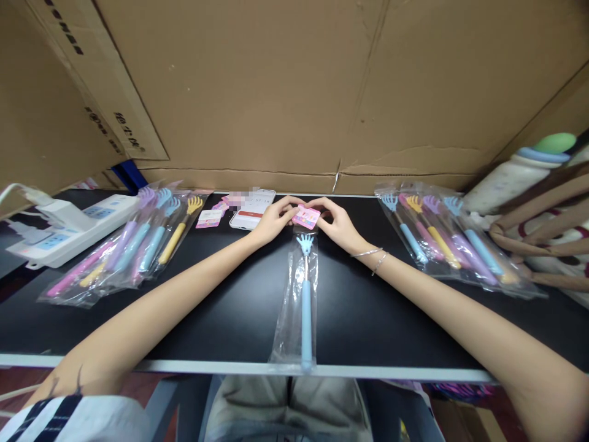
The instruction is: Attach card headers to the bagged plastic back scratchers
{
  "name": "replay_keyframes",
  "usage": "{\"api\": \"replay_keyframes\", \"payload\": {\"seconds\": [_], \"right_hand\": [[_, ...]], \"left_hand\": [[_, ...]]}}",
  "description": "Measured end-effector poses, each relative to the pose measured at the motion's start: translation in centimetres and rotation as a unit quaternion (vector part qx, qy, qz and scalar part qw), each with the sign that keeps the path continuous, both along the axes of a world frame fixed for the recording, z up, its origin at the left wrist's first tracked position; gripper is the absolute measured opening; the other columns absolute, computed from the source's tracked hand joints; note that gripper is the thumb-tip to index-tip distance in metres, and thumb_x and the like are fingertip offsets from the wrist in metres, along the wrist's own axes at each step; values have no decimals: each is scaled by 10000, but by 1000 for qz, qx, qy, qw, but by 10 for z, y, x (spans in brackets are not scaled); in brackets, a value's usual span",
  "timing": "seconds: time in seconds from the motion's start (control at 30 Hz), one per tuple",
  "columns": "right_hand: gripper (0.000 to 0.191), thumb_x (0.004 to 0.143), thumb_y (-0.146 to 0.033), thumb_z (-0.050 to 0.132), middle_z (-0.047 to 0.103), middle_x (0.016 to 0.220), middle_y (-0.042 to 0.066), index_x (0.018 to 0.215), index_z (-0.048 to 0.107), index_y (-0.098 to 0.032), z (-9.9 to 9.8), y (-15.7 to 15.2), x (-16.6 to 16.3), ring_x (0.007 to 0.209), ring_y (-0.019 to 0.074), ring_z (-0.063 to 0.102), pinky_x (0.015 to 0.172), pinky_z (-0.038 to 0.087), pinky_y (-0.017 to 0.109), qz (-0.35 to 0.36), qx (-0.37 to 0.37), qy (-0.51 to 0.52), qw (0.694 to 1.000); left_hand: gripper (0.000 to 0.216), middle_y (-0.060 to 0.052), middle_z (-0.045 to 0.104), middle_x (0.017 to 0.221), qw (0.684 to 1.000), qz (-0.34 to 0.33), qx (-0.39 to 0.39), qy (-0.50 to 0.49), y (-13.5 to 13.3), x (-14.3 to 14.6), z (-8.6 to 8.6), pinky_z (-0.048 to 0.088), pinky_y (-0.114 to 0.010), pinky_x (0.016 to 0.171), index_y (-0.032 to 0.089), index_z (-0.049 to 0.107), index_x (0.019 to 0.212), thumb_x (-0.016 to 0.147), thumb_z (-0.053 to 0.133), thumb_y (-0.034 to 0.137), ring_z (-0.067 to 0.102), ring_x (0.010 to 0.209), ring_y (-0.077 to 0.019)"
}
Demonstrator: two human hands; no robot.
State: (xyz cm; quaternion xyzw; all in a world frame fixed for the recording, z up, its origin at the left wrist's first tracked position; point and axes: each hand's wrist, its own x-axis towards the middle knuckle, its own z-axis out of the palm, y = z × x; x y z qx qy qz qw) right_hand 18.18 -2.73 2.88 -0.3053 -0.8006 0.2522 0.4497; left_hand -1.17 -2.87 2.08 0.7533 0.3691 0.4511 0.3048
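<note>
A small pink printed card (pixel 307 216) is held between my two hands at the top end of a clear plastic bag. My left hand (pixel 276 221) pinches the card's left side. On the other side, the fingers of my right hand (pixel 338 222) are curled against its right edge. Below the card, the bag lies flat on the black table with a blue back scratcher (pixel 306 307) inside, its hand-shaped end towards the card. Whether the card touches the bag's opening cannot be made out.
Bagged back scratchers lie in a pile at the left (pixel 133 239) and another at the right (pixel 437 236). More pink cards (pixel 209 218) and a phone (pixel 251 212) sit behind my left hand. A power strip (pixel 73 227) is far left; a bottle (pixel 501 178) stands right. Cardboard (pixel 285 86) walls the back.
</note>
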Motion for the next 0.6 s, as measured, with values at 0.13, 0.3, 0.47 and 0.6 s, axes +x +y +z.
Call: {"api": "replay_keyframes", "payload": {"seconds": [0.13,0.3,0.47,0.6], "right_hand": [[145,852,-345,580,631,950,45,921,639,-232,3,-3,0,895,199,569,820,458,361,-19,44,-18,999],[209,839,-419,583,582,877,47,805,570,-213,1,1,0,867,202,546,829,446,366,-62,46,2,997],[281,839,-499,547,610,854,32,857,488,-225,-9,14,3,832,180,580,786,462,324,-63,-48,90,993],[294,811,-499,572,601,803,18,859,487,-222,-15,21,5,779,164,576,747,462,306,-67,-78,109,989]], "left_hand": [[310,1,582,695,999,-8,5,33,0,0,0,449,-248,694,161,598,1073,892,482,384,545,670,-132],[260,-50,678,928,993,31,56,103,0,2,-1,456,-314,846,168,614,1036,921,421,298,595,879,-183],[267,-68,668,1075,959,106,118,234,-4,5,-2,452,-351,877,203,625,1078,917,435,300,545,1059,-229],[294,-70,655,1116,939,78,134,308,-4,7,-3,448,-376,893,205,618,1127,907,458,318,519,1085,-246]]}}
